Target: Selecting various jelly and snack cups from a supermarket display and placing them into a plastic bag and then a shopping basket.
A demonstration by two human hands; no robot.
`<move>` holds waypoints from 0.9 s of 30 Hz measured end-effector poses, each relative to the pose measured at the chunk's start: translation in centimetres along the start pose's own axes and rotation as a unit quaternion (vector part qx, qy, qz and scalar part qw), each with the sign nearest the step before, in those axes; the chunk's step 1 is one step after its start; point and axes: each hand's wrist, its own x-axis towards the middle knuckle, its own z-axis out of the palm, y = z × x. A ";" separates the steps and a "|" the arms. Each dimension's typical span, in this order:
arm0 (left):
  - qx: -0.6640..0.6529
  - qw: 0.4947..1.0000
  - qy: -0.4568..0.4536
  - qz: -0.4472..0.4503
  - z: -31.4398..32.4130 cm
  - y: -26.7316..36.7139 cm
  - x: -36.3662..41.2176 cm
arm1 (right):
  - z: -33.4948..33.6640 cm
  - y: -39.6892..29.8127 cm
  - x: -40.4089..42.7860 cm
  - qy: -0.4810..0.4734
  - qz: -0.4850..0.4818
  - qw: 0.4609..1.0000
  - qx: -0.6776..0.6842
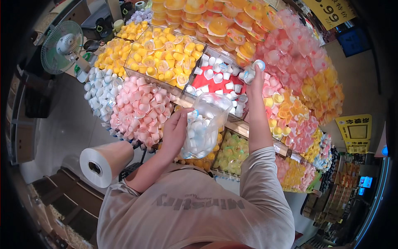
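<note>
My left hand (176,129) grips the side of a clear plastic bag (214,107), which hangs partly filled with small white jelly cups (200,133). My right hand (256,82) reaches forward over the right side of a clear-walled bin and holds several white cups (248,75) with bluish lids. More white cups (218,77) lie loosely scattered on the red bottom (207,81) of that bin (187,93). The bag's mouth gapes towards the bin and overlaps its near edge. Some fingers of the right hand are hidden behind its cups.
Yellow jelly cups (161,53) fill the bin to the left, with pink cups (141,109) heaped nearer. Large orange jelly cups (214,18) are stacked behind. A plastic-bag roll (107,162) stands by my left elbow, and a fan (62,46) is at the far left.
</note>
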 end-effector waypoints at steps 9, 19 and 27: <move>-0.037 0.999 0.010 -0.009 -0.1 -0.1 0.0 | 10.4 -8.7 -19.2 -0.266 0.196 0.912 0.244; -0.153 0.986 0.067 0.016 -1.3 -0.5 0.3 | 11.4 -1.1 -28.1 -0.072 0.311 0.908 0.270; -0.080 0.996 0.028 0.033 -1.1 -0.7 0.3 | 6.9 -0.5 -26.1 -0.157 0.040 0.964 -0.211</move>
